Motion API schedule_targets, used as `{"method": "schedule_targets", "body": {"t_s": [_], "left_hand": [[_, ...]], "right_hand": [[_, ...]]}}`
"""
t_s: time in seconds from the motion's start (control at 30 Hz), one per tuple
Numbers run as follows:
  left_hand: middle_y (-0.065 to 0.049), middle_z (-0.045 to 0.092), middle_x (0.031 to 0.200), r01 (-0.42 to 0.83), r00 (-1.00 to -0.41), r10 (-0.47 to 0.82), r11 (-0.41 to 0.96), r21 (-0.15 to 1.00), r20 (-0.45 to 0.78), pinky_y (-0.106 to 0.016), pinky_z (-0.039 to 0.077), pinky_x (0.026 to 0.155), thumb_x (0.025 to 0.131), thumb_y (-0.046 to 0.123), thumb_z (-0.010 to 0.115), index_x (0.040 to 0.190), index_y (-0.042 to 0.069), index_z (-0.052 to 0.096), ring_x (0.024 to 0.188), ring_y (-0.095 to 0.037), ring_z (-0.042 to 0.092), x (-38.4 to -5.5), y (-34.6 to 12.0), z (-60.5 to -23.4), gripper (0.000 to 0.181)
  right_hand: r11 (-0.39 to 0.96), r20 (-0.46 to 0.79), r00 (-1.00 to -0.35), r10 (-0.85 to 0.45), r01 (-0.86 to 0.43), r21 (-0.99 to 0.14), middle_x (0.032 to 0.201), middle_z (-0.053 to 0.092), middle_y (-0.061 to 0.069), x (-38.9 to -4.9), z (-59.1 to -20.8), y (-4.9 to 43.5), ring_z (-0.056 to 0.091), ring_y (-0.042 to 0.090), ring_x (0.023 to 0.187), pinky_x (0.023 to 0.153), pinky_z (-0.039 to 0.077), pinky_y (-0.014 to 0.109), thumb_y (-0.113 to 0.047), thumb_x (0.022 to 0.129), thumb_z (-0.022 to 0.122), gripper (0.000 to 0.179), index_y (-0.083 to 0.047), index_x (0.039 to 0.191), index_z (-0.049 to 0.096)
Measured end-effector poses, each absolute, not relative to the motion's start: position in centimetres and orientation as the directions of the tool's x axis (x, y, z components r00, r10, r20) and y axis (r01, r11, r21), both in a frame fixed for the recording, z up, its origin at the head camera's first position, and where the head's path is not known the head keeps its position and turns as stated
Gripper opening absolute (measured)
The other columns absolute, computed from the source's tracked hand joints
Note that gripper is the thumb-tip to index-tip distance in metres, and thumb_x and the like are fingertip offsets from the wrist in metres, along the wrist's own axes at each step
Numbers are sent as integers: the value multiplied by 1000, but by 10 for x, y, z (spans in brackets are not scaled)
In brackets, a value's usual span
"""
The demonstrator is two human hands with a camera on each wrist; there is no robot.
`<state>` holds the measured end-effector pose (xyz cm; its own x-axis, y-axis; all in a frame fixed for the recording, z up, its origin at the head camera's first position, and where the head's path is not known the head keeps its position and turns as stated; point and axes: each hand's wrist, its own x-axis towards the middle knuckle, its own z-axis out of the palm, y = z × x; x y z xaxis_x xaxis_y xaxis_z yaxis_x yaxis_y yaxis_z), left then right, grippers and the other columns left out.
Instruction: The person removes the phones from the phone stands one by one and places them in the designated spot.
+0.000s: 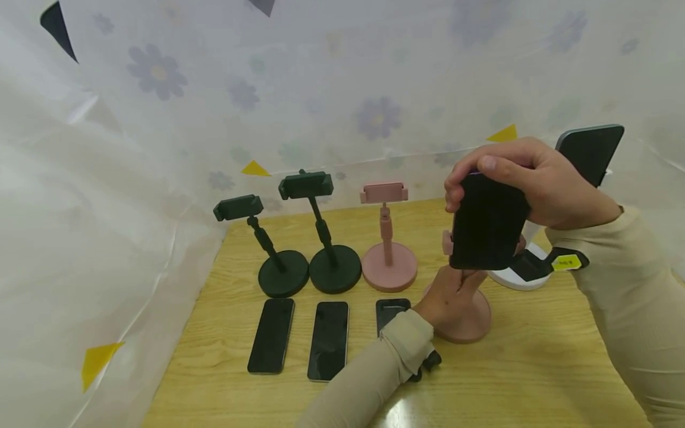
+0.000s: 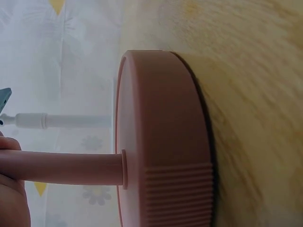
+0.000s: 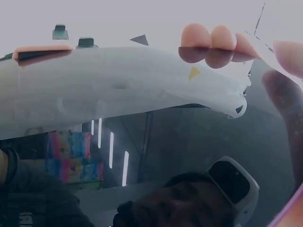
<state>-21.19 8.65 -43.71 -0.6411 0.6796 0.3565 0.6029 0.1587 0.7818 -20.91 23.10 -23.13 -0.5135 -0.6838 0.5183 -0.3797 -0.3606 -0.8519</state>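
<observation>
A pink phone stand point(image 1: 471, 324) stands upright on the table, a dark phone point(image 1: 487, 229) at its top. My right hand point(image 1: 551, 184) grips the phone's upper edge, thumb on the screen side and fingers behind. In the right wrist view the glossy phone screen point(image 3: 156, 142) fills most of the picture with reflections, and my fingertips point(image 3: 196, 40) show at its edge. My left hand point(image 1: 449, 300) holds the stand below the phone. The left wrist view shows its fingers point(image 2: 12, 203) around the pink post point(image 2: 71, 168), above the round base point(image 2: 170, 118). The phone partly hides the stand's clamp.
Two dark green stands point(image 1: 283, 273) point(image 1: 335, 270) and another pink stand point(image 1: 389, 267) line the back. A white stand point(image 1: 521, 279) holding a phone point(image 1: 591, 151) is behind my right arm. Phones point(image 1: 271, 336) point(image 1: 328, 342) point(image 1: 390, 309) lie in front, the last partly under my left forearm.
</observation>
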Motion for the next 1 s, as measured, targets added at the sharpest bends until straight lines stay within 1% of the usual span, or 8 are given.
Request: {"method": "schedule_targets", "body": {"t_s": [0.17,0.33,0.53,0.63,0.8,1.0], "left_hand": [[-1,39,75,597,-643,677,151,788,357,-11,35,68,107,19,43,92,9,43,72,-4,41,-211,86,-438,18],[-1,38,75,609,-636,679,151,779,366,-10,35,66,108,18,41,87,9,41,70,-3,40,-210,86,-437,22],[-2,39,77,621,-629,678,146,770,379,-10,35,68,108,17,41,90,9,41,72,-3,41,-210,85,-436,20],[-1,39,77,624,-630,681,159,765,372,-10,35,68,108,19,40,88,9,41,72,-3,40,-210,85,-436,22],[-1,38,77,622,-635,680,168,765,367,-10,35,67,108,17,41,88,10,39,71,-3,40,-210,85,-435,21],[-1,39,76,613,-639,683,174,771,354,-10,36,68,108,21,40,92,10,43,72,-3,42,-211,86,-435,20]], "right_hand": [[-321,504,-533,-680,-401,-858,108,67,16,-209,-229,231,68,27,101,91,57,33,10,104,19,40,17,118,55],[-322,510,-543,-668,-406,-855,107,68,16,-208,-227,230,69,28,100,90,57,34,10,104,19,39,17,117,56],[-334,518,-528,-673,-408,-850,108,68,17,-209,-225,230,69,29,100,90,57,34,11,103,19,39,17,117,55],[-337,520,-528,-671,-408,-849,107,68,17,-209,-225,230,69,29,100,91,57,34,10,103,19,39,17,117,55],[-342,522,-525,-672,-405,-848,107,67,17,-209,-225,230,68,29,100,90,57,35,10,104,19,40,17,117,56],[-356,524,-515,-678,-393,-848,108,67,18,-210,-224,230,68,30,100,91,57,35,9,104,17,41,18,117,55]]}}
